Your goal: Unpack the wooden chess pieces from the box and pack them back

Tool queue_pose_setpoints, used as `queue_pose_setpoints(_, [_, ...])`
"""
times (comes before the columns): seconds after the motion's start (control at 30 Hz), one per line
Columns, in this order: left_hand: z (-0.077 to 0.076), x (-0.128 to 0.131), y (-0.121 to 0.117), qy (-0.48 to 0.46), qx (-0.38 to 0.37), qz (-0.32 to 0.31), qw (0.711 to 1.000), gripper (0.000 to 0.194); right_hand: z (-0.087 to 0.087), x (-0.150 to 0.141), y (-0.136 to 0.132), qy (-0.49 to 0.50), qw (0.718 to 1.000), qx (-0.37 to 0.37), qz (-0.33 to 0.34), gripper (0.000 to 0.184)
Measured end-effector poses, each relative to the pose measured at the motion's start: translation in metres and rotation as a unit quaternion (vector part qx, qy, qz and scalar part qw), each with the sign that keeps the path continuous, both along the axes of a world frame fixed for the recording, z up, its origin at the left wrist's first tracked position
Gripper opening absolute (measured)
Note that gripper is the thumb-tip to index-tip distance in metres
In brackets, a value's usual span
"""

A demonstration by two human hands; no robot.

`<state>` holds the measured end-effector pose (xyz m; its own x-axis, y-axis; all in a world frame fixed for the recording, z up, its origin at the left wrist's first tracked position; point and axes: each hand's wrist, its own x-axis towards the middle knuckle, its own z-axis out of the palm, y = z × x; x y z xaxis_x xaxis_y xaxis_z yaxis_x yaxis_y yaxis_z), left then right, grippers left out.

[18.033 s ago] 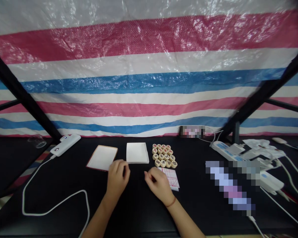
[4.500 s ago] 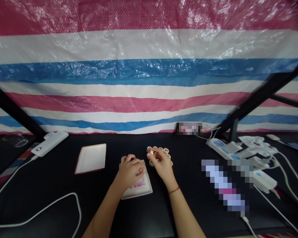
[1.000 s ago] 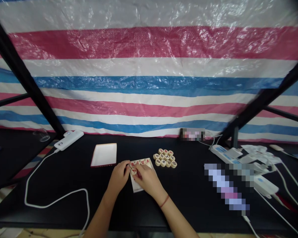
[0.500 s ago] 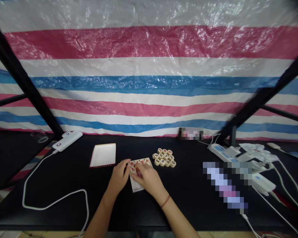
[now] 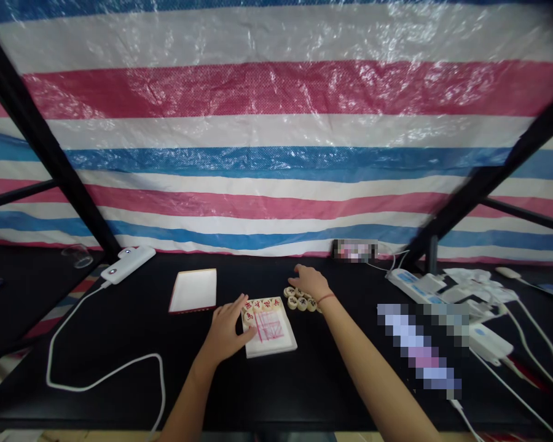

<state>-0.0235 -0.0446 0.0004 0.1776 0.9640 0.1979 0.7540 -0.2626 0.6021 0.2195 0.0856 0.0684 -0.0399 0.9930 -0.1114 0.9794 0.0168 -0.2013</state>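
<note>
A white shallow box (image 5: 271, 345) lies on the black table (image 5: 120, 331), with folded red-lined paper inside and a row of round wooden chess pieces (image 5: 262, 304) along its far edge. My left hand (image 5: 229, 329) rests on the box's left edge, fingers spread. My right hand (image 5: 310, 283) reaches out over the loose pile of chess pieces (image 5: 300, 300) to the right of the box, palm down; its fingertips are hidden. A second white tray, the lid (image 5: 193, 290), lies to the left.
A white power bank (image 5: 128, 264) with a looping white cable (image 5: 101, 374) sits at the left. Power strips and plugs (image 5: 447, 288) with cables crowd the right. A striped plastic sheet (image 5: 276, 141) and black frame bars stand behind the table.
My right hand has left the box and stretched forward to the loose pile of pieces. The paper in the box now shows. My left hand stays at the box.
</note>
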Motion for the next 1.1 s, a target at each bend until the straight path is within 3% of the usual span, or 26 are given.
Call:
queue_pose_setpoints(0.27, [-0.005,-0.003,0.004,-0.014,0.008,-0.004,1.0,0.064,0.003,-0.001,0.007,0.009,1.0,-0.004,0.008,0.022])
queue_pose_setpoints(0.4, [0.0,0.003,0.006,-0.078,0.13,0.002,0.988,0.042,0.002,-0.004,-0.016,0.1,0.992,0.062,0.035,0.033])
queue_pose_setpoints(0.47, [0.002,0.01,0.01,-0.092,0.182,-0.019,0.979,0.039,-0.007,-0.012,-0.037,0.266,0.955,0.099,0.088,0.038])
queue_pose_setpoints(0.53, [0.004,0.019,0.014,-0.086,0.202,-0.046,0.975,0.044,-0.02,-0.022,-0.056,0.404,0.898,0.079,0.156,0.042])
queue_pose_setpoints(0.6, [0.003,0.027,0.017,-0.077,0.205,-0.064,0.974,0.043,-0.032,-0.033,-0.071,0.486,0.854,0.061,0.175,0.045])
queue_pose_setpoints(0.67, [0.003,0.031,0.018,-0.075,0.206,-0.063,0.974,0.037,-0.039,-0.04,-0.078,0.519,0.835,0.052,0.178,0.044])
queue_pose_setpoints(0.8, [0.006,0.029,0.014,-0.089,0.207,-0.034,0.974,0.024,-0.044,-0.037,-0.077,0.522,0.834,0.066,0.169,0.035])
queue_pose_setpoints(0.97, [0.012,0.026,0.01,-0.12,0.244,0.024,0.962,0.004,-0.05,-0.015,-0.073,0.505,0.845,0.145,0.097,0.03])
queue_pose_setpoints(1.1, [0.013,0.028,0.008,-0.077,0.219,-0.018,0.972,0.005,-0.054,-0.01,-0.074,0.512,0.842,0.148,0.083,0.031])
